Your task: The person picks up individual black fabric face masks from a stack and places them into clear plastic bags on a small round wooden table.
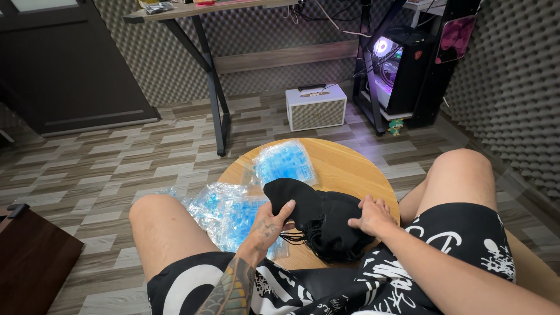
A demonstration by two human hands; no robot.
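A heap of black cloth pieces with thin black loops (324, 224) lies on a small round wooden table (350, 169) between my knees. My left hand (269, 224) pinches the left edge of the black heap, thumb on top. My right hand (371, 217) rests on the heap's right side with its fingers curled onto the fabric. Clear plastic bags of blue items lie beside them: one bag (284, 162) at the table's far side, others (224, 213) bunched at the left edge near my left knee.
A white box speaker (316, 107) stands on the patterned floor beyond the table. A lit computer tower (399, 67) sits at the back right beside a black rack. A desk with black legs (213, 87) is behind, and a dark wooden piece (32, 262) is at the left.
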